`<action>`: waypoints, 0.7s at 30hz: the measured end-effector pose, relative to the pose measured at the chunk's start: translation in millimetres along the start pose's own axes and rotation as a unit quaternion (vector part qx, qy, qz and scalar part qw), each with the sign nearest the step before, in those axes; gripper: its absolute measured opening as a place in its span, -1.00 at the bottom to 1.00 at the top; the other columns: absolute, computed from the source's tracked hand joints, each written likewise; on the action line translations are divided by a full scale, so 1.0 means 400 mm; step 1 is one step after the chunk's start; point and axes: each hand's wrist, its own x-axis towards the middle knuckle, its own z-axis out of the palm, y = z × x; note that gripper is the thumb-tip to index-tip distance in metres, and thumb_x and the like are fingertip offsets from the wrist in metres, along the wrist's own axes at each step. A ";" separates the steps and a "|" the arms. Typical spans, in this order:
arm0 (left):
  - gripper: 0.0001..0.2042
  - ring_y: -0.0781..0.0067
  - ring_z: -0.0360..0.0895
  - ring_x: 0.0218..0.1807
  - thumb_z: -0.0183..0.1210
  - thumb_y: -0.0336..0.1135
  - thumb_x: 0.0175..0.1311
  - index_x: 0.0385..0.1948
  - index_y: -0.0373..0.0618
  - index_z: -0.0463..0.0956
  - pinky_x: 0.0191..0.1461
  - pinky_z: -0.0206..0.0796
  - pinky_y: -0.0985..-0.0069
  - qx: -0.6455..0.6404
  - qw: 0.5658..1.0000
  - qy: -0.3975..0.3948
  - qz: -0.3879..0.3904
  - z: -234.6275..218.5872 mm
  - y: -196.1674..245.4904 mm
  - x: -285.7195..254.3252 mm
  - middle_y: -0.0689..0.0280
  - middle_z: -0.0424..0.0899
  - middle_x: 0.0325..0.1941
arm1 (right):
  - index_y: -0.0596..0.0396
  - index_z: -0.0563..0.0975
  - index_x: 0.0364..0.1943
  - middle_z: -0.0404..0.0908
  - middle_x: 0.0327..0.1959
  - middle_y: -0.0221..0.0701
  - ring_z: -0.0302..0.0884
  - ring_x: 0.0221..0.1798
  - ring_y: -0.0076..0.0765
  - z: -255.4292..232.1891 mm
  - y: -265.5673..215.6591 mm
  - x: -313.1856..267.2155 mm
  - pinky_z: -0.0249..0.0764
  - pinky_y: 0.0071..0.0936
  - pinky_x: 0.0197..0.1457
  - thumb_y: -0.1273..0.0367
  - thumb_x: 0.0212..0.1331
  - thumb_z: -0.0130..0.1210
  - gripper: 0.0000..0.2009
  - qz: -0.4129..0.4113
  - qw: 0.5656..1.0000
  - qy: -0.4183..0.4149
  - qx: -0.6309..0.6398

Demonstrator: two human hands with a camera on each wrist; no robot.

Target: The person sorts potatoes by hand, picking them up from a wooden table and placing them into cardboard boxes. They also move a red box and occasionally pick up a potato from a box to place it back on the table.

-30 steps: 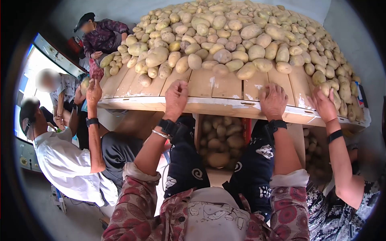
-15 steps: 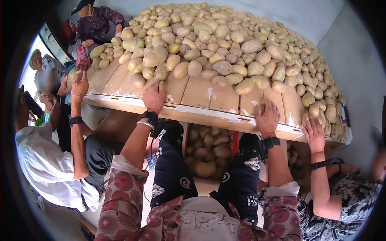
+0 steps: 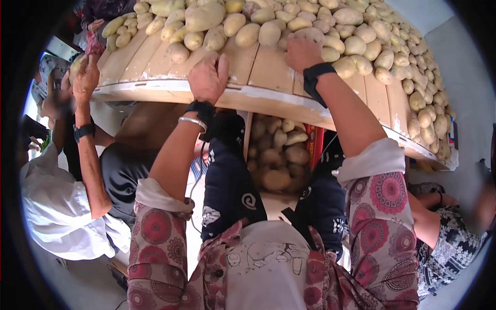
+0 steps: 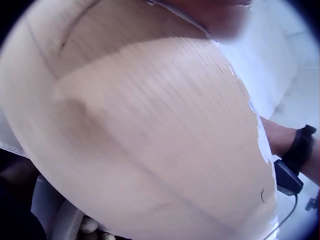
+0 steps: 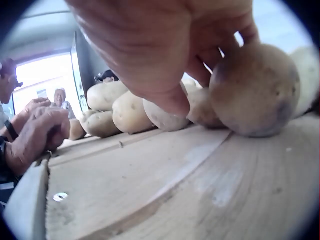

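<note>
Right hand (image 3: 302, 51) on potato (image 5: 255, 90) — crate (image 3: 276, 155) potato-filled.

Potatoes (image 3: 356, 46) heaped on the far part of a wooden table (image 3: 268, 67), left hand (image 3: 208, 78) on its near edge, right hand (image 3: 302, 51) further in (touching the heap), crate of potatoes (image 3: 276, 155) beneath.
</note>
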 end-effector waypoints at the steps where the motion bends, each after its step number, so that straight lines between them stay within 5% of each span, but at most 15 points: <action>1: -0.70 -0.08 0.50 -0.46 0.05 -0.10 0.19 -0.61 -0.11 0.46 -0.39 0.32 0.17 -0.009 1.000 -0.014 0.006 -0.001 -0.004 0.002 0.06 0.55 -0.58 | 0.12 0.47 -0.21 0.57 -0.17 -0.21 0.48 -0.03 -0.07 0.016 -0.009 -0.013 0.33 0.04 -0.05 0.32 0.05 -0.03 -0.75 0.011 1.000 0.007 -0.012; 3: -0.71 -0.06 0.51 -0.45 0.06 -0.09 0.17 -0.60 -0.10 0.47 -0.38 0.33 0.18 -0.022 0.999 -0.024 -0.012 -0.008 0.003 0.008 0.08 0.56 -0.56 | 0.15 0.41 -0.20 0.55 -0.15 -0.17 0.47 -0.02 -0.03 0.025 -0.013 0.012 0.37 -0.07 0.00 0.29 0.06 -0.03 -0.73 0.018 0.999 0.022 -0.025; 6: -0.76 0.00 0.55 -0.40 0.04 -0.10 0.12 -0.54 -0.04 0.55 -0.30 0.39 0.21 -0.014 0.997 -0.049 -0.061 0.010 -0.008 -0.002 0.14 0.61 -0.52 | 0.10 0.50 -0.29 0.59 -0.18 -0.23 0.53 -0.07 -0.11 0.045 0.020 0.000 0.38 0.10 -0.25 0.32 0.08 -0.06 -0.80 -0.021 0.999 0.002 -0.027; 10: -0.75 0.00 0.55 -0.38 0.02 -0.09 0.13 -0.50 -0.03 0.56 -0.28 0.39 0.21 0.003 0.997 -0.049 -0.064 0.011 -0.012 0.008 0.14 0.62 -0.50 | 0.16 0.47 -0.27 0.55 -0.22 -0.08 0.51 -0.12 0.00 -0.038 0.060 0.002 0.42 -0.02 -0.13 0.34 0.09 -0.06 -0.80 -0.096 0.992 -0.068 0.050; 12: -0.74 0.00 0.55 -0.37 0.02 -0.08 0.13 -0.49 -0.03 0.56 -0.27 0.39 0.21 0.007 0.996 -0.053 -0.069 0.015 -0.011 -0.004 0.14 0.62 -0.50 | 0.16 0.40 -0.06 0.50 -0.15 -0.08 0.43 -0.04 0.06 -0.051 0.077 -0.025 0.37 -0.14 0.01 0.30 0.07 0.03 -0.65 -0.204 0.963 -0.109 0.138; 13: -0.74 0.03 0.55 -0.39 0.02 -0.08 0.14 -0.48 -0.06 0.55 -0.28 0.38 0.25 0.005 0.997 -0.051 -0.064 0.015 -0.010 -0.006 0.15 0.61 -0.51 | 0.14 0.37 0.03 0.47 -0.10 -0.07 0.39 0.00 0.08 -0.095 0.062 -0.051 0.35 -0.17 0.05 0.35 0.06 0.05 -0.59 -0.192 0.958 -0.174 0.125; 17: -0.73 0.05 0.56 -0.37 0.03 -0.08 0.14 -0.43 -0.07 0.56 -0.26 0.39 0.26 0.022 0.996 -0.058 -0.064 0.001 -0.002 0.007 0.14 0.61 -0.50 | 0.15 0.38 0.03 0.48 -0.13 -0.07 0.37 0.01 0.11 -0.141 0.044 -0.178 0.33 -0.18 0.08 0.41 0.05 0.05 -0.60 -0.194 0.952 -0.102 0.212; 19: -0.73 0.02 0.56 -0.35 0.03 -0.07 0.13 -0.42 -0.05 0.56 -0.24 0.39 0.23 0.022 0.996 -0.059 -0.069 0.013 -0.012 0.000 0.12 0.62 -0.50 | 0.16 0.36 0.06 0.50 -0.19 -0.13 0.46 -0.11 -0.03 -0.152 0.026 -0.240 0.39 -0.26 0.02 0.45 0.06 0.06 -0.59 -0.207 0.945 -0.055 0.248; 21: -0.73 0.02 0.56 -0.35 0.02 -0.07 0.13 -0.42 -0.05 0.56 -0.23 0.39 0.23 0.036 0.995 -0.067 -0.070 0.013 -0.011 0.000 0.12 0.62 -0.49 | 0.16 0.36 0.06 0.51 -0.22 -0.21 0.47 -0.18 -0.19 -0.210 0.005 -0.306 0.41 -0.35 -0.05 0.44 0.11 0.05 -0.61 -0.160 0.928 -0.102 0.321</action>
